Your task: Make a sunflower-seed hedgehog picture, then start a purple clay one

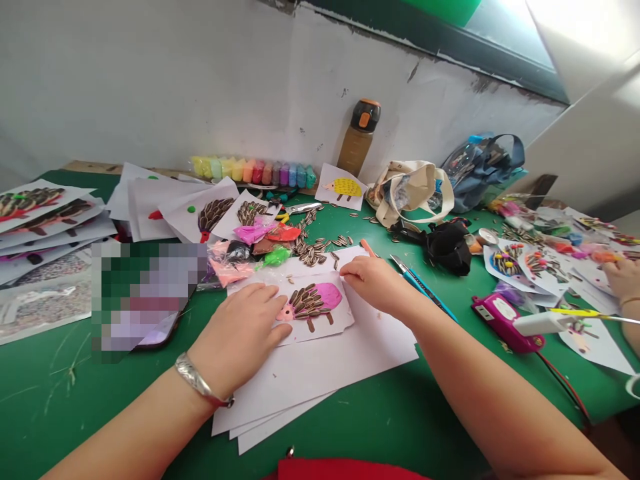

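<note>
On a small white card lies a hedgehog picture [327,297] with a pink body, brown legs and sunflower seeds [305,303] stuck over its head end. My left hand [250,327] rests flat on the card's left side, its fingers apart. My right hand [373,280] is closed in a pinch at the card's upper right corner; what its fingertips hold, if anything, is hidden. Under the card is a stack of white paper [300,380]. Loose sunflower seeds [313,253] lie in a heap just behind the card.
Bags of coloured clay [265,243], a phone [165,300] and finished seed pictures [45,207] are at the left. A bottle [357,140] stands by the wall. Right of my hand are a blue cutter [420,283], a magenta device [507,323] and another person's hand [623,280].
</note>
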`<control>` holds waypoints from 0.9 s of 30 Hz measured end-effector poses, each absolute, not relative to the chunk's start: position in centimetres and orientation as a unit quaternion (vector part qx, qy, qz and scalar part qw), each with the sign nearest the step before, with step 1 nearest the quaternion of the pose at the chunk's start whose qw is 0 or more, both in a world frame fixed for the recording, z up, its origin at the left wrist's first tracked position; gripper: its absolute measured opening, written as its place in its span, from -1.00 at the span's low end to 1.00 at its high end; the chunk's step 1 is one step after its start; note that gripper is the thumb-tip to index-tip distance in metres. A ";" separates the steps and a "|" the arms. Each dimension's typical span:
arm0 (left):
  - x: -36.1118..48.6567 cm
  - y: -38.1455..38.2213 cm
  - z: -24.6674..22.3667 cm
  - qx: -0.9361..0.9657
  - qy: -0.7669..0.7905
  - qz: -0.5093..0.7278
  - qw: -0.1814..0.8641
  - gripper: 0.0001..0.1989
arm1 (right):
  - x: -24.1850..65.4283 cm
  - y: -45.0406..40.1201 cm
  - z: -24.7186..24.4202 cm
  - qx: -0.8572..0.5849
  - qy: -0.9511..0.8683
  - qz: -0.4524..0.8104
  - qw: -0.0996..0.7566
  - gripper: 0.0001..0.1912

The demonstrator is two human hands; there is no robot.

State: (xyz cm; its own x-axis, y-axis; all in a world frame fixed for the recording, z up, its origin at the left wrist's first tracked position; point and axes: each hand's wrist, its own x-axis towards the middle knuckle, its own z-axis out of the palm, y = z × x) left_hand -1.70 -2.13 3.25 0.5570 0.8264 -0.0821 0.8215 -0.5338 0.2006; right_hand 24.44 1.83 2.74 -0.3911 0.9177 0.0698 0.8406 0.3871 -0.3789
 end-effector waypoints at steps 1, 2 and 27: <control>-1.6 -2.2 3.3 0.876 0.470 0.007 0.107 -0.84 | 24.3 2.2 2.6 -0.546 -0.817 0.131 0.128 -0.67; -1.6 -2.2 3.3 0.876 0.470 0.005 0.107 -0.84 | 24.1 2.6 2.4 -0.559 -0.811 0.120 0.125 -0.67; -1.6 -2.2 3.2 0.876 0.469 0.023 0.111 -0.85 | 23.6 2.0 1.6 -0.555 -0.766 0.192 0.263 -0.77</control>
